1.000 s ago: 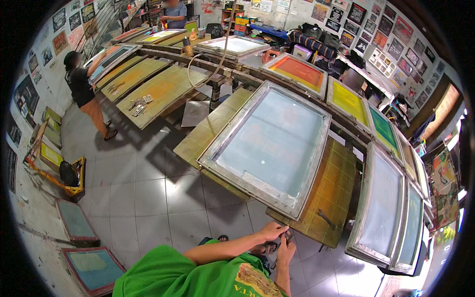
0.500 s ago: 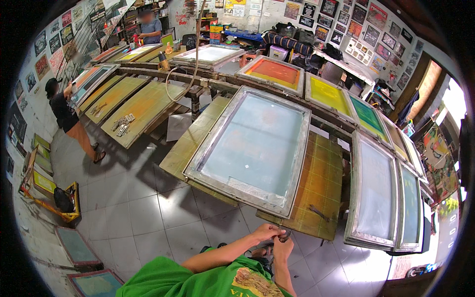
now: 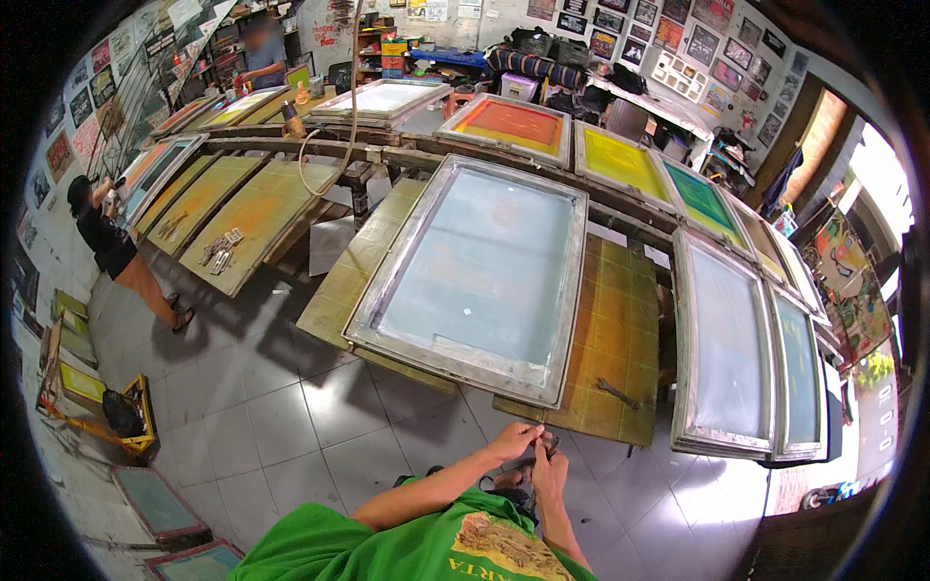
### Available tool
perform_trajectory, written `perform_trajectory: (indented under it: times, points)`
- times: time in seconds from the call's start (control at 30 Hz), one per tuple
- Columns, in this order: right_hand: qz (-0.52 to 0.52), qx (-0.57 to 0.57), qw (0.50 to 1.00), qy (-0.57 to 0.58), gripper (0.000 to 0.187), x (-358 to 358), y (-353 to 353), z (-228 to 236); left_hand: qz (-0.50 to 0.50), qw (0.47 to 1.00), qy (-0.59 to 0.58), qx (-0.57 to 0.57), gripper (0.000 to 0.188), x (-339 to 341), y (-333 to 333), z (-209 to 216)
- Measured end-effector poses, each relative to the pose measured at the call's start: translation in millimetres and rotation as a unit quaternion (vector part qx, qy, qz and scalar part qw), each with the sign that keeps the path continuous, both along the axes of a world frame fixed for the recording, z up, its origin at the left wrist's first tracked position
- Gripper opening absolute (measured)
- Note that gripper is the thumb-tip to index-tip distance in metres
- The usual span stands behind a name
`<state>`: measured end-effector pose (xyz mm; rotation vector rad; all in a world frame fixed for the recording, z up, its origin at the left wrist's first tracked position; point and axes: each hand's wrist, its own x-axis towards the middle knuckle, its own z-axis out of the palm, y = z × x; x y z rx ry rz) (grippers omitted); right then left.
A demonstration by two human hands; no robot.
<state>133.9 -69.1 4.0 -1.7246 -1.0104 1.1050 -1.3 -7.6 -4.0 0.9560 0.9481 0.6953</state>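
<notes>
My left hand [image 3: 513, 442] and my right hand [image 3: 549, 471] meet just off the near edge of the boards, below a large screen printing frame [image 3: 566, 363]. A small dark piece [image 3: 552, 446], too small to name, sits in the closed fingers of my right hand. My left fingertips are pinched together right beside it, and what they hold is hidden. The frame has a pale blue-grey mesh and lies tilted across two worn printing boards. On the orange-stained board [image 3: 620, 329] to its right rests a metal tool like a wrench [image 3: 617, 393].
More framed screens [image 3: 722, 339] stand along the right, with orange [image 3: 511, 129] and yellow [image 3: 625, 169] ones behind. At left, a board [image 3: 262, 213] carries small metal pieces [image 3: 223, 250]. One person [image 3: 107, 232] stands by the left screens, another [image 3: 263, 58] at the back.
The view has shifted slightly, so the frames and boards sit a little further left and higher. Both my hands stay together at the small dark piece.
</notes>
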Motion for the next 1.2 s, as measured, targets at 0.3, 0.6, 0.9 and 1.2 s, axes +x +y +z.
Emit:
perform_trajectory:
  times: [0.3,0.6,0.9,1.2]
  points:
    - [0.003,0.022,0.977,-0.212,0.029,-16.0,8.6,41.3,0.065,0.983,0.156,-0.069,0.044,0.5,-4.9,47.6]
    - [0.002,-0.016,1.000,-0.026,0.030,-13.1,0.3,69.9,0.029,0.998,0.060,-0.001,0.045,-1.3,-9.0,27.8]
    - [-0.050,-0.017,0.999,-0.005,0.025,-8.9,-0.6,34.9,0.025,0.998,-0.006,-0.059,0.045,6.6,-5.1,15.4]
    - [-0.074,0.018,0.993,0.087,0.030,-10.6,0.6,31.1,0.034,0.990,0.130,-0.051,0.045,-2.3,-4.7,40.3]
